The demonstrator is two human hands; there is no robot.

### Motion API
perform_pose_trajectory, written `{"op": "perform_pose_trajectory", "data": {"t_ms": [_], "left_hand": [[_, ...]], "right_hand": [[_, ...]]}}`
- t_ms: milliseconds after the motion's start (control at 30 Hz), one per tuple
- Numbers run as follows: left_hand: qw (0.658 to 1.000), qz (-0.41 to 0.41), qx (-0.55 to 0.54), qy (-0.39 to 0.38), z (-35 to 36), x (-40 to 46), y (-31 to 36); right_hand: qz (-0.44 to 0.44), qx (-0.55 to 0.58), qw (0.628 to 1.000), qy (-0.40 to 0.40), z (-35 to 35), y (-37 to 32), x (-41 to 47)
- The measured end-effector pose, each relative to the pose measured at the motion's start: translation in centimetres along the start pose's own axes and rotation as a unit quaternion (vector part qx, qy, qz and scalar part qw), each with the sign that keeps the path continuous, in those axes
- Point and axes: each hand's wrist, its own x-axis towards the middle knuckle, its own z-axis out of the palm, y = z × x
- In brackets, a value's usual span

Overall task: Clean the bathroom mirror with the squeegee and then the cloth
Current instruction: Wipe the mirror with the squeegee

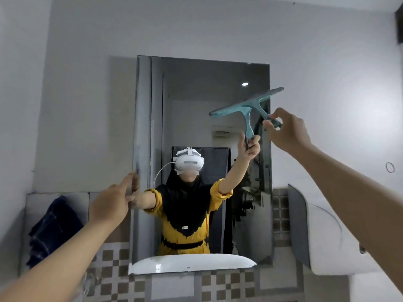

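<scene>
The squeegee (248, 105) is held up by the right hand (285, 129) at the upper right part of the mirror (196, 94). Its handle end is pinched between the thumb and curled fingers (269, 125), while its teal blade is tilted, the right end higher and reaching past the mirror's right edge. Whether the blade touches the glass cannot be told.

The mirror's left edge is gripped by the left hand (111, 203), with the fingers laid along the edge and the thumb on the front.

A dark blue checked cloth (52, 227) is hung on the wall at the lower left, well apart from both hands. A white sink (327, 240) is seen at the lower right, beside the mirror, and checked tiles (218, 284) run beneath. The person's reflection, in yellow and black with a white headset, is shown in the glass.
</scene>
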Motion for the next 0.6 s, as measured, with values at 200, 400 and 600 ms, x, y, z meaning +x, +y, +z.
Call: {"op": "perform_pose_trajectory", "data": {"t_ms": [200, 400, 600], "left_hand": [[0.997, 0.069, -0.027, -0.016, 0.4, -0.3, -1.7], [0.991, 0.132, 0.002, -0.032, 1.7, -2.0, -4.2], [0.990, 0.124, -0.022, -0.062, 3.1, -2.2, -5.2]], "right_hand": [[0.047, 0.058, 0.997, 0.011, 2.2, -3.0, -2.6], [0.069, 0.057, 0.996, 0.028, 4.0, -5.5, -4.5], [0.107, 0.081, 0.990, 0.047, 6.7, -7.6, -7.0]]}}
